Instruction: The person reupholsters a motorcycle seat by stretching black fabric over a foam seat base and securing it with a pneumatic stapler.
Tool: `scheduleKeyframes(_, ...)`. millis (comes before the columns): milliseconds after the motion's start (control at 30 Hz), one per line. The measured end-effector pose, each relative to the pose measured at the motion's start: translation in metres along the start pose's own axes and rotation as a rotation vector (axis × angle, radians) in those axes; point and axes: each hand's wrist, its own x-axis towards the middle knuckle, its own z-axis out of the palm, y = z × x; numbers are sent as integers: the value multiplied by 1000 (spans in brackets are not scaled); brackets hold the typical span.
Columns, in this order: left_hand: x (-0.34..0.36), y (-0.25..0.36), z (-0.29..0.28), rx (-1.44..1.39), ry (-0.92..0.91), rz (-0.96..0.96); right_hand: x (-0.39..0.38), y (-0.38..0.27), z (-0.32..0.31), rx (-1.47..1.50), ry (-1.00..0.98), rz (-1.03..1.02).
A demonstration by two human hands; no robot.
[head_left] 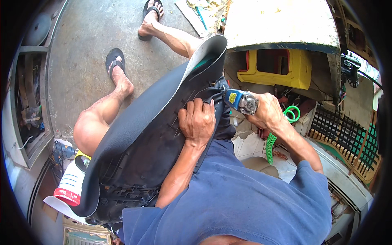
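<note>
Across my lap lies an upturned seat with a dark plastic base (147,149), seemingly a motorcycle seat. A black leather-like cover (132,112) wraps it, its pale-backed edge standing loose along the far side and at both ends. My left hand (197,121) presses on the underside with fingers curled over the folded cover near the right edge. My right hand (267,112) is closed round a blue and silver staple gun (241,101). The gun's nose meets the gathered cover at the seat's right edge, just beyond my left fingertips; the exact contact is hidden.
A green coiled air hose (270,149) hangs below my right hand. A yellow plastic shell (273,69) sits under the white-topped table (281,22). To the left are a white bucket (72,179), a blue power drill (62,150) and an open cabinet (30,98). My feet rest on concrete (85,41).
</note>
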Motion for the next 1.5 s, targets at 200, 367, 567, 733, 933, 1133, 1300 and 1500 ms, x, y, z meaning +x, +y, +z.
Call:
scheduleKeyframes(200, -2, 1, 6, 19, -33, 14, 12, -15, -1, -34, -77, 130)
scheduleKeyframes(367, 0, 5, 2, -47, 21, 19, -14, 0, -9, 150, 24, 114)
scheduleKeyframes(567, 1, -1, 0, -50, 44, 6, -24, -3, 7, 196, 72, 67)
scheduleKeyframes(733, -4, -2, 3, -53, 32, -12, -12, -15, 7, 28, 11, 85)
scheduleKeyframes(933, -10, 0, 4, -26, -18, 20, -2, -15, 13, -14, -55, 125)
scheduleKeyframes(1133, 1, 2, -6, -56, 41, 28, -11, 18, -26, 154, -12, 104)
scheduleKeyframes(1300, -17, 6, -34, -65, -88, 20, -30, 85, -122, 155, 774, -3)
scheduleKeyframes(1500, -88, 25, -64, -193, -582, 192, 61, 252, -296, -360, 1052, 525)
